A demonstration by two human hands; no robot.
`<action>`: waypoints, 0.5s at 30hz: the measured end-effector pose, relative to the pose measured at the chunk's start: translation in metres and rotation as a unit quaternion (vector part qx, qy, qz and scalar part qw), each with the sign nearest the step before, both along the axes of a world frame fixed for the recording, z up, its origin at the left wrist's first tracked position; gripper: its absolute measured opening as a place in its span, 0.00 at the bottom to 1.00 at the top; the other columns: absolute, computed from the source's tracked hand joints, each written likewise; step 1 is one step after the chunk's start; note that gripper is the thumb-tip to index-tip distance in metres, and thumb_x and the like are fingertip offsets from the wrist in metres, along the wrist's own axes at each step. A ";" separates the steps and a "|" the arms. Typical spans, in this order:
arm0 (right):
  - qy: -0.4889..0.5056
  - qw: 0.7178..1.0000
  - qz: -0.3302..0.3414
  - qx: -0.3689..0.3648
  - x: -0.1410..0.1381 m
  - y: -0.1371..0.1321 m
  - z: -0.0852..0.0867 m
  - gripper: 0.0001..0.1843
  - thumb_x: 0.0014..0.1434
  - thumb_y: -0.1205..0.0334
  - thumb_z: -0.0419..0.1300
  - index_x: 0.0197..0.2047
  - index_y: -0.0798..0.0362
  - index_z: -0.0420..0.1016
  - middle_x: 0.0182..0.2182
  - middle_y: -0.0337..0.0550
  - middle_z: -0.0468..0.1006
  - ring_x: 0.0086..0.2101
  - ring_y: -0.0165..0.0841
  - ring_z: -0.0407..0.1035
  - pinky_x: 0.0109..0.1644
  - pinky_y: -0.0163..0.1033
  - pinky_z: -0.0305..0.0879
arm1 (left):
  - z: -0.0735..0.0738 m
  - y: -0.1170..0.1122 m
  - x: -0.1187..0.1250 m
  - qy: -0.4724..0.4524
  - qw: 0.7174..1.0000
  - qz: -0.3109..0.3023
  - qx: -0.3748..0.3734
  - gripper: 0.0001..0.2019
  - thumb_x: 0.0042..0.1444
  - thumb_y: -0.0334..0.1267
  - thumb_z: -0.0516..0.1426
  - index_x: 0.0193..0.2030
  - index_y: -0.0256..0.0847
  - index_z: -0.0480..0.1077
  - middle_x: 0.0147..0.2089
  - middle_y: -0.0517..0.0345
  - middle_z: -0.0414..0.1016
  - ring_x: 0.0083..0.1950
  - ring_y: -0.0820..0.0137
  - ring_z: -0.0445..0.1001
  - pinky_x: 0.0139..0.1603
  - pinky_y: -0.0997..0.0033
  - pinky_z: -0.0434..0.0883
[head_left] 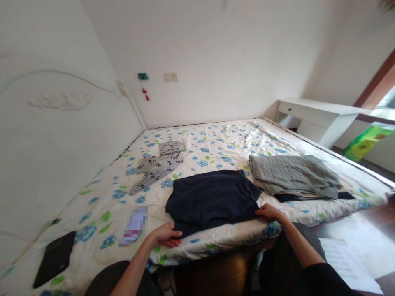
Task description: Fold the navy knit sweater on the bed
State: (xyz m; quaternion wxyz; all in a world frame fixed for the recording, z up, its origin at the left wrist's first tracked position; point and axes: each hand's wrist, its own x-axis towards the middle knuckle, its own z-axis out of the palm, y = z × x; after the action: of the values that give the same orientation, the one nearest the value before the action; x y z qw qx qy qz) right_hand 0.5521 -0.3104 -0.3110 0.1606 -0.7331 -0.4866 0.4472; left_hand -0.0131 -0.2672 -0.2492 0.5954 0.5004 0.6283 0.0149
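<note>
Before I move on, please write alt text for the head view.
A person's left hand and right hand pinch the near corners of a dark garment lying on a floral bedsheet. A folded gray knit lies to its right, a printed gray garment farther back, left.

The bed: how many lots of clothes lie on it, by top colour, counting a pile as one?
Dark blue garment, left hand and right hand at its near corners: 1
Grey knit pile, lower layers too hidden to count: 1
Pale grey lettered clothing, lying loosely: 1
Total: 3 lots
</note>
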 end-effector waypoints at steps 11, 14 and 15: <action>-0.198 0.918 0.166 0.300 -0.046 -0.009 0.019 0.34 0.58 0.72 0.67 0.66 0.43 0.78 0.59 0.49 0.77 0.60 0.44 0.75 0.67 0.46 0.71 | 0.005 -0.035 0.062 0.227 0.858 -0.168 0.429 0.16 0.68 0.35 0.57 0.60 0.51 0.75 0.54 0.53 0.81 0.54 0.60 0.83 0.54 0.65 0.74; -0.177 0.912 0.232 0.288 -0.066 -0.004 0.020 0.28 0.60 0.74 0.63 0.61 0.45 0.84 0.58 0.47 0.79 0.59 0.43 0.75 0.67 0.45 0.70 | -0.003 -0.033 0.090 0.218 0.843 -0.208 0.446 0.24 0.65 0.32 0.59 0.66 0.52 0.77 0.61 0.51 0.78 0.60 0.59 0.81 0.59 0.64 0.75; -0.174 0.912 0.239 0.284 -0.070 -0.002 0.020 0.25 0.61 0.73 0.62 0.58 0.46 0.85 0.57 0.48 0.80 0.59 0.43 0.75 0.66 0.45 0.70 | -0.005 -0.031 0.096 0.220 0.838 -0.214 0.451 0.24 0.65 0.31 0.59 0.66 0.52 0.78 0.62 0.51 0.78 0.61 0.59 0.80 0.60 0.63 0.75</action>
State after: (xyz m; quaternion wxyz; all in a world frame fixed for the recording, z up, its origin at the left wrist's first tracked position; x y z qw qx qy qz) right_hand 0.4823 -0.3121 -0.2911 0.1632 -0.5847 -0.7739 0.1803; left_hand 0.0826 -0.2983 -0.2541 0.1386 0.8258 0.5436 0.0582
